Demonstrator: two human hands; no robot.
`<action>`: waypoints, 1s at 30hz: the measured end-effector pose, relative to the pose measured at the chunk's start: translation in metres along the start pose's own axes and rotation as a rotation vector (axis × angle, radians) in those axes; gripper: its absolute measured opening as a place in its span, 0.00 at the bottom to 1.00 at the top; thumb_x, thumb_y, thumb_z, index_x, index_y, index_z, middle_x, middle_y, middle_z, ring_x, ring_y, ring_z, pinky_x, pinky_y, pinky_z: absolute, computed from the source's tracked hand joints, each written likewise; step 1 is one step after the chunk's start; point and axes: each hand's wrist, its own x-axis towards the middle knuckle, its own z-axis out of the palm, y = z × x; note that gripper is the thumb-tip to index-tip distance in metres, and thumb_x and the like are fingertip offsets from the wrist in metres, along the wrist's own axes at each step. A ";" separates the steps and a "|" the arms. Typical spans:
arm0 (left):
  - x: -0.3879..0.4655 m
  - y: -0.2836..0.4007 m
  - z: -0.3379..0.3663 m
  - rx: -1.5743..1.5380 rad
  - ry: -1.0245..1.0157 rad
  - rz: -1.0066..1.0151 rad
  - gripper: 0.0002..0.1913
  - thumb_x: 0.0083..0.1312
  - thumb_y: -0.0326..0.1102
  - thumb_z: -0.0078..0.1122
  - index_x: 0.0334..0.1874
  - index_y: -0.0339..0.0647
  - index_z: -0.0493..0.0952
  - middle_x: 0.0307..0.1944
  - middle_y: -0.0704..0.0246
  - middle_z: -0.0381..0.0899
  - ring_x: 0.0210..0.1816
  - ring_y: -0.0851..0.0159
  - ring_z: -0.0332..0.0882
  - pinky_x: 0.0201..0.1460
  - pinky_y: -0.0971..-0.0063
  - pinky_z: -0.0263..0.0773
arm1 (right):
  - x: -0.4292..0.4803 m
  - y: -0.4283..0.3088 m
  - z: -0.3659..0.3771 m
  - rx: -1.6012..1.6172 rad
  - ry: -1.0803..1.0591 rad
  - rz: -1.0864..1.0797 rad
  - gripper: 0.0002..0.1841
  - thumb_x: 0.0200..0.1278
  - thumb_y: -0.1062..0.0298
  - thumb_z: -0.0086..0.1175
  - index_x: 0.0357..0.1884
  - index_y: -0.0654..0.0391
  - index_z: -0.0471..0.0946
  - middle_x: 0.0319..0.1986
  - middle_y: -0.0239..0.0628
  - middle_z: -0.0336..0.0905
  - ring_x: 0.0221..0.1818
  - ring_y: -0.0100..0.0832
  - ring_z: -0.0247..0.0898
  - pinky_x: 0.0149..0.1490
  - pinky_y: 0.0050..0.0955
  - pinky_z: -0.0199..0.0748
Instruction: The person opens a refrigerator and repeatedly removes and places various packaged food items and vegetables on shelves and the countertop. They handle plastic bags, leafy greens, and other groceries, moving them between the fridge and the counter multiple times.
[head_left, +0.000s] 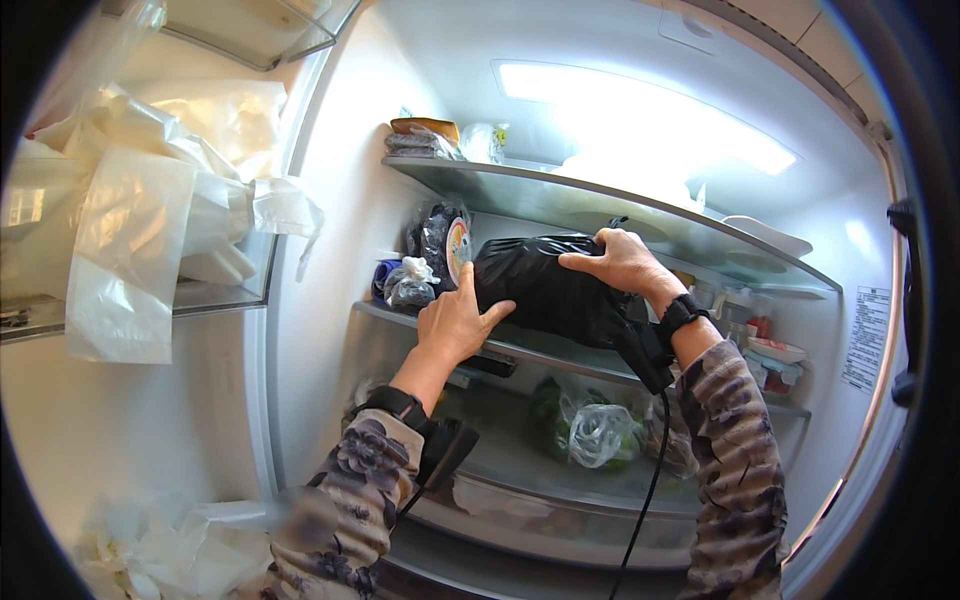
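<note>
A full black plastic bag (551, 296) is between my two hands at the second shelf of an open refrigerator. My left hand (457, 319) is against its left end, thumb on the front and index finger pointing up. My right hand (626, 262) grips the upper right of the bag, near its gathered top. The bag overlaps the front edge of the middle shelf (525, 351); how much of its weight the shelf bears I cannot tell. Just left of it stand a clear package of dark food with a round label (456, 241) and a small knotted plastic bag (414, 283).
Above is a glass shelf (517, 174) with packages on it. Jars and containers (772, 352) stand at the right. Bagged green vegetables (596, 431) lie on the lower shelf. White plastic bags (135, 247) hang from the open door at left. A black cable (646, 487) trails from my right wrist.
</note>
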 end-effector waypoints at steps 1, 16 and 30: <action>0.003 0.002 0.000 -0.061 -0.012 0.028 0.46 0.54 0.59 0.61 0.67 0.35 0.52 0.41 0.47 0.78 0.49 0.46 0.75 0.49 0.59 0.71 | 0.000 0.001 0.000 0.004 0.004 -0.001 0.44 0.41 0.29 0.59 0.37 0.72 0.77 0.34 0.55 0.78 0.39 0.45 0.77 0.45 0.35 0.73; 0.094 0.017 -0.002 -0.128 -0.172 0.414 0.37 0.56 0.30 0.63 0.66 0.38 0.55 0.26 0.58 0.79 0.26 0.63 0.80 0.32 0.73 0.74 | -0.002 0.023 -0.009 0.109 0.030 0.105 0.50 0.37 0.27 0.61 0.47 0.70 0.72 0.43 0.56 0.76 0.49 0.46 0.73 0.52 0.34 0.70; 0.059 0.033 -0.047 -0.663 -0.807 0.261 0.39 0.64 0.30 0.53 0.72 0.38 0.40 0.65 0.50 0.54 0.56 0.61 0.70 0.59 0.71 0.69 | -0.006 0.075 -0.024 0.240 -0.065 0.124 0.50 0.36 0.27 0.61 0.48 0.68 0.71 0.42 0.52 0.73 0.46 0.41 0.69 0.49 0.33 0.68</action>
